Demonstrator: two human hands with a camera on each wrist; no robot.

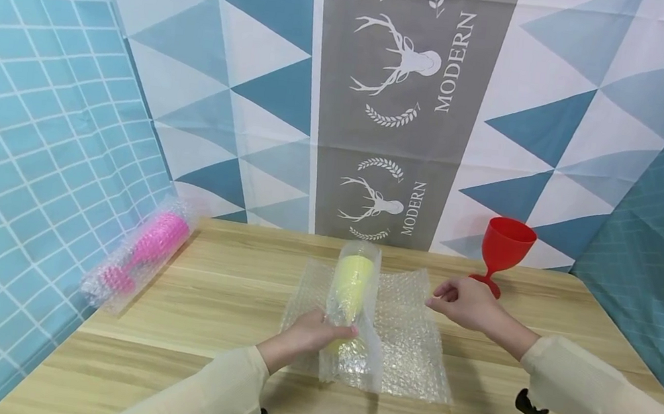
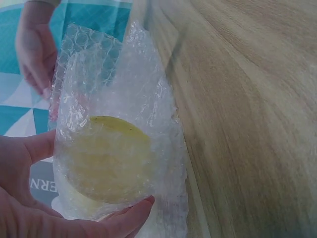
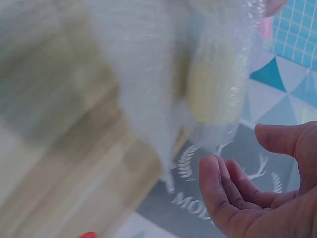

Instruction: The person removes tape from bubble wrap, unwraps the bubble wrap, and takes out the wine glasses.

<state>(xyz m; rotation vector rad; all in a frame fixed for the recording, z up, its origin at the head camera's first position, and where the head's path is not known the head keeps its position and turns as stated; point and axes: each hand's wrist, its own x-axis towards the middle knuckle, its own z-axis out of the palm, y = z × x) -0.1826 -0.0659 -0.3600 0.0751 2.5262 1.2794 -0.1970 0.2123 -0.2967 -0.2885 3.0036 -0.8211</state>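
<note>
A yellow goblet (image 1: 352,280) lies inside clear bubble wrap (image 1: 414,350), partly rolled, its cup toward the wall. My left hand (image 1: 308,335) grips the roll near its lower end; in the left wrist view the thumb and fingers curl round the wrap beside the yellow disc-shaped base (image 2: 111,161). My right hand (image 1: 467,303) is raised right of the sheet's upper right corner, holding nothing. Seen from the right wrist, that hand (image 3: 262,188) has its fingers loosely bent and thumb apart, near the wrapped cup (image 3: 215,89).
A red goblet (image 1: 505,247) stands at the back right, just behind my right hand. At the left edge of the wooden table (image 1: 201,355) lies a pink goblet (image 1: 158,239) in bubble wrap. Patterned cloth walls border the table.
</note>
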